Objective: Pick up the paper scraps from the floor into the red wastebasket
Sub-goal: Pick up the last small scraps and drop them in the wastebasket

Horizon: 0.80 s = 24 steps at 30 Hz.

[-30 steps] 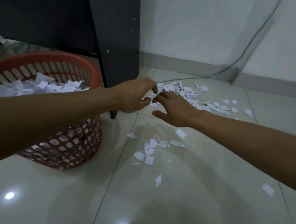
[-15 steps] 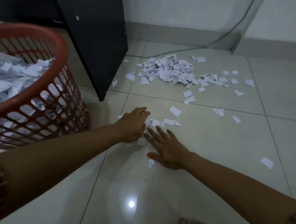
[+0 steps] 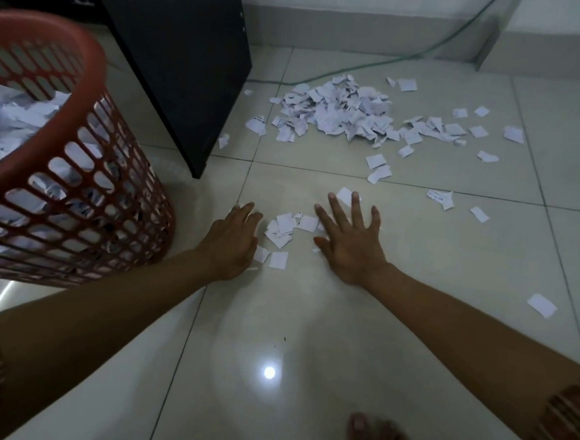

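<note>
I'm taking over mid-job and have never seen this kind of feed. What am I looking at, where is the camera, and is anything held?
No machine here: a person works bare-handed, and the one camera sits on their head, looking down. The left hand and right hand lie flat and open on the tiled floor, either side of a small cluster of scraps. Nothing is held. A bigger pile lies farther off, beside a dark cabinet. The red wastebasket, left, already holds paper.

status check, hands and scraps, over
Left hand and right hand flat on floor, open, flanking small scrap cluster. Big pile untouched beyond. Red wastebasket part-full at left. Nothing blocking.
</note>
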Tool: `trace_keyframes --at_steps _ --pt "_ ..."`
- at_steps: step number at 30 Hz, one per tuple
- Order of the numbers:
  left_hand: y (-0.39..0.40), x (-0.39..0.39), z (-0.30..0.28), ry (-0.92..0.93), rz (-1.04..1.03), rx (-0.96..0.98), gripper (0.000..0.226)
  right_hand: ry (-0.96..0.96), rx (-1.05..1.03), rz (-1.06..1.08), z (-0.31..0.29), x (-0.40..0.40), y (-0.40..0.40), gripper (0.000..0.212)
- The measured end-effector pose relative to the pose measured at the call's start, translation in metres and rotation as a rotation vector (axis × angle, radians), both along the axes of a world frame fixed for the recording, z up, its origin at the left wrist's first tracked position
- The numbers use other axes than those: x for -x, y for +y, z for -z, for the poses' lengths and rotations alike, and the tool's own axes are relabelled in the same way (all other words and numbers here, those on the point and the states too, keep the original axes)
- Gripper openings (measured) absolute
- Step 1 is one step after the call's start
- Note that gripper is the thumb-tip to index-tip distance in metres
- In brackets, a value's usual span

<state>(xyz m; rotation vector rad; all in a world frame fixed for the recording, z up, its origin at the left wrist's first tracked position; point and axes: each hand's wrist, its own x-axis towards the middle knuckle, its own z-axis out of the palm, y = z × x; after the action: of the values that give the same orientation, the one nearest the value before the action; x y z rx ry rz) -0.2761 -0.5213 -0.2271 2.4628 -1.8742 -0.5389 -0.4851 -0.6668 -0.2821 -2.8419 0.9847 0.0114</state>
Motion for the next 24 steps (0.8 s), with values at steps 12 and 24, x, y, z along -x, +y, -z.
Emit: trace_keyframes --at_steps 12,24 --pt "0.024 -0.003 0.009 0.113 -0.131 0.161 0.08 -0.003 -0.063 -0.576 0.016 -0.037 0.09 0.069" --pt "0.065 0.016 0.041 0.116 -0.289 0.263 0.056 0.075 -0.081 -0.413 0.009 -0.056 0.024 0.088"
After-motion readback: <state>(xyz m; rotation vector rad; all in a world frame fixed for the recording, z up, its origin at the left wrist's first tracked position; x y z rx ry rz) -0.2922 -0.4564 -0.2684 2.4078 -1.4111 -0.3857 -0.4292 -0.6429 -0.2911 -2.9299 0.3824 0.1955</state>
